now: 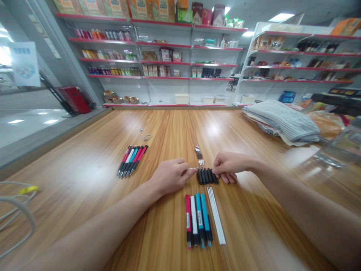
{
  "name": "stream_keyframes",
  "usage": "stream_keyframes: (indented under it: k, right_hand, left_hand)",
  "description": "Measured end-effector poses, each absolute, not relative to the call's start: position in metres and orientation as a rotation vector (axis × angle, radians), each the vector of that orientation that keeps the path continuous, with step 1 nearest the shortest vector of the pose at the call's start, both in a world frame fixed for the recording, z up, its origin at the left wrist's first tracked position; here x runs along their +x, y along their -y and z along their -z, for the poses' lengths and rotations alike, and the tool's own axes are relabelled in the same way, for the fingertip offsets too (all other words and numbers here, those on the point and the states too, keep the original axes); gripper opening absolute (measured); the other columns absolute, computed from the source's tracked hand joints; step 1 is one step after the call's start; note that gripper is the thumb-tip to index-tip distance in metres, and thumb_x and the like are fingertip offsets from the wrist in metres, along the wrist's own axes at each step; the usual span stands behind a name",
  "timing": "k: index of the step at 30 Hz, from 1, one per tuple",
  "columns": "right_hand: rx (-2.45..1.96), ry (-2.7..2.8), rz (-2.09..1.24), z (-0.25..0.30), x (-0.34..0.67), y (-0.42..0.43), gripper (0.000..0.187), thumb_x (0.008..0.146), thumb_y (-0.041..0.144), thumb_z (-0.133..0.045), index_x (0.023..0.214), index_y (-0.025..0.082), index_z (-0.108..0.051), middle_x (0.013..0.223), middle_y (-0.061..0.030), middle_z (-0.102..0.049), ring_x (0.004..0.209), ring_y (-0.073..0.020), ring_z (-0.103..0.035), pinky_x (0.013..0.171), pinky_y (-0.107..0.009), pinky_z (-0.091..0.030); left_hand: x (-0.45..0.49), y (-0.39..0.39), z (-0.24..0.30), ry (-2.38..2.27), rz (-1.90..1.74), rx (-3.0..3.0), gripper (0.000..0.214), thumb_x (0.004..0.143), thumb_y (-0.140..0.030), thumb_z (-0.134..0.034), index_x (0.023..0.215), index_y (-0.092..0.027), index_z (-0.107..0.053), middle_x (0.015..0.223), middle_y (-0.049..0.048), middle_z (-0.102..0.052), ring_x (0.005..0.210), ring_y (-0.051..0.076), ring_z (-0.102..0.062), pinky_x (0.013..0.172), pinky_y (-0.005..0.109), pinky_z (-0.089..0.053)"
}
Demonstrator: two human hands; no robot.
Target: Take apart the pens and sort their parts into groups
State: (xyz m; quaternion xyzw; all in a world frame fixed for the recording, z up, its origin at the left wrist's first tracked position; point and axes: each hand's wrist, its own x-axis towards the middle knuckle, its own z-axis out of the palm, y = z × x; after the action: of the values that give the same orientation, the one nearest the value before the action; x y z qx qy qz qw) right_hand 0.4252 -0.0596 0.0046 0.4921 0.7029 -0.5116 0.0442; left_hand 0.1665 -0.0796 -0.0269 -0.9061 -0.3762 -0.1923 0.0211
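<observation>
Several black rubber pen grips (204,176) lie side by side on the wooden table between my hands. My right hand (227,166) is closed, its thumb and forefinger pinching the top of the rightmost, slightly tilted grip. From the left, my left hand (172,174) reaches in with fingers curled together; a small thin piece shows at its fingertips, too small to name. Just beyond the grips are small metal and white pen parts (199,154). Nearer me lie red, white and blue pen barrels (198,218) and, beside them, several thin white refills (216,215).
Several assembled pens (132,161) lie in a row at the left, with a small wire ring (147,137) behind them. White cable (17,210) loops at the left edge. Folded striped cloth (282,118) and a clear container (340,145) occupy the right. Stocked shelves (166,64) stand beyond the table.
</observation>
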Motion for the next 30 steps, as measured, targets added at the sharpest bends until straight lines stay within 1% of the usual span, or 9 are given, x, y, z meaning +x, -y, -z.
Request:
stream_keyframes:
  k: [5,11,15,22,30]
  right_hand:
    - [1.467,-2.132,1.639,-0.0015,0.4281,0.0576,0.024,0.077,0.033,-0.054,0.074,0.011,-0.062,0.058,-0.0041,-0.067,0.041,-0.0103,-0.058,0.036,-0.017,-0.043]
    - [1.517,-2.045,1.76,0.0017,0.431,0.0552,0.032,0.076,0.042,-0.059,0.078,0.01,-0.064,0.058,-0.0048,-0.068,0.04,-0.01,-0.058,0.035,-0.017,-0.043]
    - [1.524,-2.016,1.774,0.0018,0.4291,0.0562,0.036,0.076,0.046,-0.059,0.077,0.01,-0.064,0.058,-0.0052,-0.068,0.041,-0.0101,-0.058,0.037,-0.017,-0.045]
    - [1.528,-2.018,1.764,0.0008,0.4255,0.058,0.034,0.078,0.044,-0.058,0.076,0.01,-0.065,0.058,-0.0053,-0.068,0.043,-0.0099,-0.06,0.038,-0.016,-0.046]
    - [1.532,-2.011,1.769,-0.0004,0.4239,0.0585,0.033,0.077,0.043,-0.059,0.076,0.01,-0.064,0.057,-0.005,-0.067,0.044,-0.0101,-0.06,0.038,-0.016,-0.045]
  left_hand:
    - [0.1663,0.0798,0.0279,1.158,0.609,-2.815,0.046,0.095,-0.047,-0.032,0.07,-0.017,-0.058,0.074,0.0031,-0.058,0.068,0.013,-0.054,0.06,0.026,-0.033]
    - [0.1669,0.0798,0.0292,1.153,0.635,-2.817,0.047,0.094,-0.046,-0.033,0.068,-0.017,-0.058,0.072,0.0036,-0.057,0.067,0.013,-0.053,0.059,0.025,-0.034]
    - [0.1672,0.0815,0.0269,1.117,0.64,-2.838,0.047,0.094,-0.046,-0.033,0.068,-0.016,-0.059,0.073,0.0037,-0.057,0.066,0.012,-0.053,0.059,0.024,-0.036]
    - [0.1671,0.0869,0.0223,0.878,0.644,-3.065,0.041,0.096,-0.041,-0.033,0.082,-0.017,-0.064,0.083,0.0048,-0.062,0.074,0.012,-0.059,0.067,0.022,-0.043]
    - [0.1667,0.0868,0.0222,0.846,0.631,-3.115,0.039,0.095,-0.04,-0.034,0.084,-0.017,-0.063,0.089,0.0051,-0.065,0.08,0.012,-0.061,0.072,0.023,-0.045]
